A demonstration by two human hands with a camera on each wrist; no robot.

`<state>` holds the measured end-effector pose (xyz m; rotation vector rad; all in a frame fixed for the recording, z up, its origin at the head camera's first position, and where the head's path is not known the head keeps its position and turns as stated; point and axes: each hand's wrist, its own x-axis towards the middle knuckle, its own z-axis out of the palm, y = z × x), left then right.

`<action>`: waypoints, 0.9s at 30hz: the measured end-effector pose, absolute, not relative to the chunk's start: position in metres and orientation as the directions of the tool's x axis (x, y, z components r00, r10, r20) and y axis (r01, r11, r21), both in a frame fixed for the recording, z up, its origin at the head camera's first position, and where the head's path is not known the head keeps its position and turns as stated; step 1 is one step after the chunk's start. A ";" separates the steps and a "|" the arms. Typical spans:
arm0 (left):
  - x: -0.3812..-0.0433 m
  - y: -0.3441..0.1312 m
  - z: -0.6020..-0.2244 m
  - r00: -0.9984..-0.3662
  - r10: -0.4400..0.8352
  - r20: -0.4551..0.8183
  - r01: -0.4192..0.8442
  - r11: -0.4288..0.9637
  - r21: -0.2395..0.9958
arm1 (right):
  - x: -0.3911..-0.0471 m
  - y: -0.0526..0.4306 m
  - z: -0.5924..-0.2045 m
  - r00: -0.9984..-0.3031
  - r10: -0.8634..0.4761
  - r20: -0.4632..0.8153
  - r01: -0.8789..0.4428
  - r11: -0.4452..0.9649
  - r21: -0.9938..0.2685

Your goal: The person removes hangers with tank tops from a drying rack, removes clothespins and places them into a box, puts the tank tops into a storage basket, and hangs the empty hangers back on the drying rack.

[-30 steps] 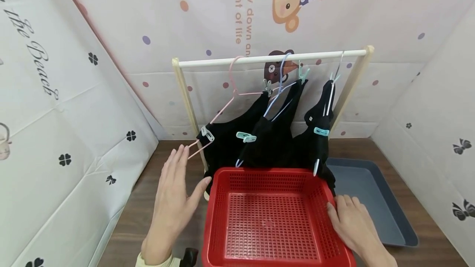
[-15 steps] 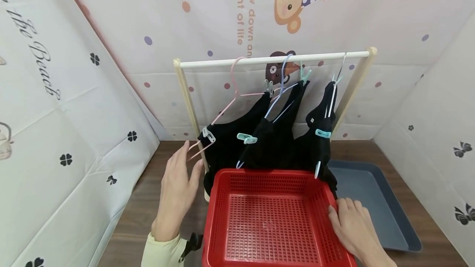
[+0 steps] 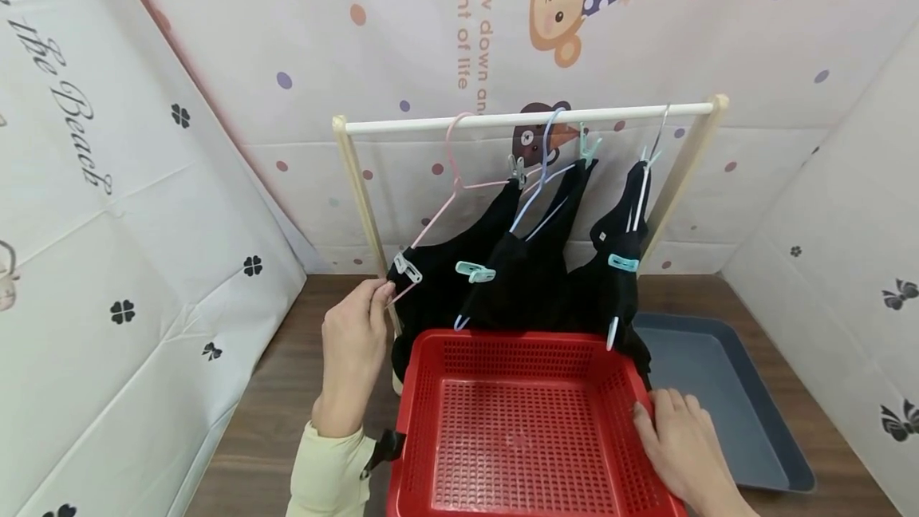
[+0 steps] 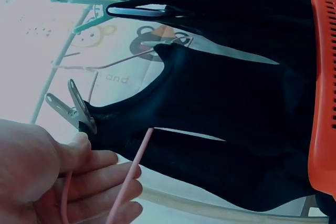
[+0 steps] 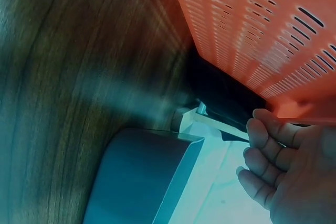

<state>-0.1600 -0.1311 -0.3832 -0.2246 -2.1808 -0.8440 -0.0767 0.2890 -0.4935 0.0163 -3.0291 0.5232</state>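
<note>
In the head view we see the left hand [image 3: 353,341] with thumb and forefinger drawn close together, pinching the near left end of a pink hanger [image 3: 435,219], which hangs from the rack's white bar [image 3: 395,125]. That end is largely hidden by the hand here; the left-wrist view supplies the detail, and in it we find one strand of the wire passing beneath the thumb and the other crossing in front of the lower fingers, which lie spread apart. The rest of the hanger runs from the fingers to the far right, and a white clip [image 3: 408,268], fixing the corner of a black garment [image 3: 445,297], lies just beyond the thumb tip. The right hand [image 3: 685,447] holds the right rim of a red basket [image 3: 517,336], which stands on the near side of the rack. From the head we note the thumb over the inner side; the right-wrist view hides the thumb, but there we see the bent fingers along the outer side, the slotted wall, and a pale foot [image 5: 184,120] of the rack near the corner of the grey tray [image 3: 718,397].
</note>
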 end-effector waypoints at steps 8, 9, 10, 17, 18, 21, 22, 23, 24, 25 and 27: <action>-0.160 -0.128 -0.380 -0.720 -0.152 0.678 0.335 0.779 0.530 | -0.075 0.290 -0.494 -0.998 0.006 0.063 -0.017 0.936 -0.353; -0.160 -0.128 -0.380 -0.720 -0.158 0.676 0.331 0.778 0.534 | -0.075 0.290 -0.494 -0.998 0.007 0.061 -0.016 0.934 -0.358; -0.160 -0.128 -0.380 -0.719 -0.164 0.676 0.328 0.777 0.537 | -0.075 0.290 -0.494 -0.998 0.008 0.061 -0.015 0.932 -0.363; -0.162 -0.127 -0.379 -0.732 -0.171 0.660 0.315 0.774 0.549 | -0.075 0.290 -0.496 -0.999 0.011 0.049 -0.008 0.923 -0.385; -0.162 -0.127 -0.379 -0.731 -0.171 0.660 0.313 0.776 0.548 | -0.074 0.289 -0.496 -0.999 0.012 0.049 -0.008 0.923 -0.385; -0.162 -0.127 -0.378 -0.723 -0.174 0.669 0.317 0.777 0.544 | -0.075 0.289 -0.497 -0.999 0.016 0.043 -0.002 0.921 -0.390; -0.162 -0.127 -0.378 -0.716 -0.177 0.676 0.320 0.777 0.542 | -0.075 0.289 -0.497 -0.999 0.018 0.041 0.001 0.920 -0.392; -0.162 -0.127 -0.378 -0.707 -0.181 0.684 0.324 0.776 0.541 | -0.075 0.289 -0.497 -0.999 0.020 0.040 0.003 0.919 -0.393; -0.162 -0.127 -0.377 -0.696 -0.187 0.694 0.328 0.776 0.538 | -0.076 0.290 -0.497 -0.999 0.023 0.039 0.005 0.919 -0.395; -0.163 -0.127 -0.377 -0.683 -0.193 0.705 0.333 0.776 0.535 | -0.077 0.290 -0.497 -0.999 0.025 0.036 0.008 0.918 -0.397; -0.164 -0.127 -0.378 -0.657 -0.206 0.726 0.343 0.775 0.531 | -0.078 0.290 -0.497 -0.999 0.029 0.030 0.014 0.915 -0.402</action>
